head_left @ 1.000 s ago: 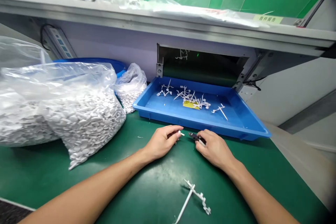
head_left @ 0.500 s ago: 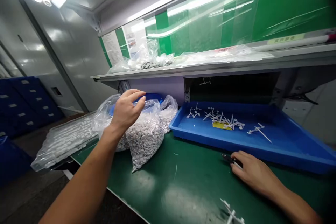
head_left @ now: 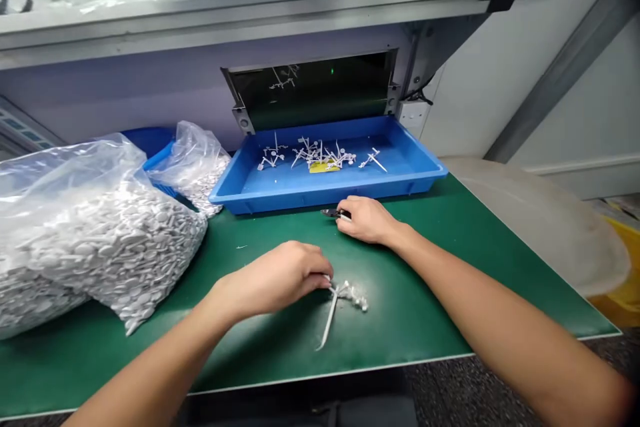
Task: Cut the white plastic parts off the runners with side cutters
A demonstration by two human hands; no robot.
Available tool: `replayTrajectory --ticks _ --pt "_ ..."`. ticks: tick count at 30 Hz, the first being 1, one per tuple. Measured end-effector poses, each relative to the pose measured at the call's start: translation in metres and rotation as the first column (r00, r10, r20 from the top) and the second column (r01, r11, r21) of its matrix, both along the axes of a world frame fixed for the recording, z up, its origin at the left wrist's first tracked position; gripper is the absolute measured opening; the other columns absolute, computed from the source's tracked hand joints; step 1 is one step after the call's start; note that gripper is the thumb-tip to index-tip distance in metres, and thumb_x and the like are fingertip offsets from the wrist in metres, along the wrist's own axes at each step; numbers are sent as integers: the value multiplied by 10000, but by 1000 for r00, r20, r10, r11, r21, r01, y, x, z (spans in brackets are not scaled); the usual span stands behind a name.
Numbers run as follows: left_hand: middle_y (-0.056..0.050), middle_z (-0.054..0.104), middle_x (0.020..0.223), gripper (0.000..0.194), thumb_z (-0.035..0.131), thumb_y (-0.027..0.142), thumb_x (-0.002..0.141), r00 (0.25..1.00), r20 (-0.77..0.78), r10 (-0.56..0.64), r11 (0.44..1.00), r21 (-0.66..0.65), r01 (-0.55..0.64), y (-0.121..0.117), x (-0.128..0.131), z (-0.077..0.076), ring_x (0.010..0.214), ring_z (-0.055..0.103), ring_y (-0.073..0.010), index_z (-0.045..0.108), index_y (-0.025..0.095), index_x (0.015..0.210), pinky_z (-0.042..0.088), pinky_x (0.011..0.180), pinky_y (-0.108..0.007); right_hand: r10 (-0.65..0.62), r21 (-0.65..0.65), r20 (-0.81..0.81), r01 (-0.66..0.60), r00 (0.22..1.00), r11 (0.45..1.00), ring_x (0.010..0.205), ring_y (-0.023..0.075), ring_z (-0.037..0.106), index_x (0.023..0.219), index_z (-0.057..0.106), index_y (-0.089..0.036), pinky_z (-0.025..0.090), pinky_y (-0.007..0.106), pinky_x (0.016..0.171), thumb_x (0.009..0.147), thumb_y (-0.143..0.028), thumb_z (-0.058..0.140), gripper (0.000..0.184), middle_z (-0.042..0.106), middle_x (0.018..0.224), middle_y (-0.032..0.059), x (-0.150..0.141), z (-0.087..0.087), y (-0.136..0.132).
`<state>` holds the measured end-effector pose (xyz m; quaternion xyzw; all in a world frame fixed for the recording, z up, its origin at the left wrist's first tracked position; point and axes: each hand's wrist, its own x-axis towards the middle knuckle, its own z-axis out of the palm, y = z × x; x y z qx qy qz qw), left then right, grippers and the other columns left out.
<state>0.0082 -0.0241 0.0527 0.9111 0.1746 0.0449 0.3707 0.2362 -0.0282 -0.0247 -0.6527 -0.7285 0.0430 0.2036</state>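
Observation:
My left hand (head_left: 287, 273) pinches one end of a white plastic sprue (head_left: 332, 313) at the near part of the green table. The sprue has a long stem and a branch with small knobbly parts pointing right. Farther back, my right hand (head_left: 367, 219) is closed around a pair of small nippers (head_left: 331, 213), dark jaws pointing left, just in front of the blue tray (head_left: 320, 199). Inside that tray lie several white sprues (head_left: 320, 155) around a yellow label (head_left: 324, 167).
On the left stand clear bags (head_left: 145, 247) full of small white pieces, with a smaller bag (head_left: 200, 170) behind. A metal shelf (head_left: 250, 13) spans the back above a dark slot (head_left: 315, 90). The green table (head_left: 400, 307) ends at a pale front edge.
My left hand held a small white piece near the nippers, then reached over the bags with fingers apart, and now grips the sprue. My right hand keeps the nippers. The camera swung left and back.

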Motion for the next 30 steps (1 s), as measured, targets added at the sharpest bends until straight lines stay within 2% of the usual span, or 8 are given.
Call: replayTrajectory --ticks 2,3,5,9,11,13,17,30 --pt "-36 672 778 125 627 240 865 991 22 131 977 -174 -126 16 2 -7 711 618 -161 742 191 874 473 663 -231 -6 17 -16 6 1000 1000 792 166 565 937 669 -198 359 249 719 839 -312 551 192 631 870 32 -1 0 1" --pt "-39 672 786 137 635 256 862 968 63 244 930 -298 -215 23 3 -10 699 615 -154 733 176 914 485 650 -231 -11 24 -21 11 1000 1000 778 162 562 925 665 -194 359 247 709 845 -312 543 187 626 856 31 -2 0 1" --pt "-35 661 790 181 668 260 844 865 149 479 755 -572 -319 36 6 -19 671 603 -128 703 150 984 506 630 -220 -27 41 -46 29 999 999 751 153 556 899 654 -189 361 244 693 858 -307 523 181 616 827 26 -5 0 1" --pt "-49 664 860 158 704 167 819 621 189 761 385 -901 -198 49 12 -37 739 633 -108 667 118 965 549 682 -199 -34 114 -170 54 985 992 756 150 559 902 647 -201 384 245 711 863 -289 513 166 610 815 13 -16 2 -3" --pt "-70 673 920 103 686 134 831 529 152 835 257 -957 -131 49 11 -43 798 654 -121 660 109 927 563 684 -193 -20 158 -212 54 977 986 791 159 566 943 651 -205 400 250 735 855 -272 518 173 617 842 18 -23 3 -7" --pt "-63 672 901 78 669 102 838 483 116 868 172 -982 -72 47 9 -48 773 657 -115 654 111 914 562 630 -174 2 190 -214 40 977 981 824 171 569 967 653 -204 412 260 757 843 -256 528 184 623 872 27 -28 4 -11" --pt "-25 637 757 94 659 50 832 459 87 884 98 -995 0 39 7 -52 641 625 -79 650 102 909 558 600 -162 49 212 -190 -8 981 977 845 188 570 968 653 -205 424 285 790 835 -232 528 184 632 898 40 -36 6 -15" --pt "-39 620 773 84 642 47 847 485 86 870 69 -996 54 28 11 -54 651 611 -75 651 93 917 552 630 -162 81 234 -207 -31 975 972 829 189 559 969 632 -211 425 299 779 846 -229 527 163 624 881 32 -46 10 -20"
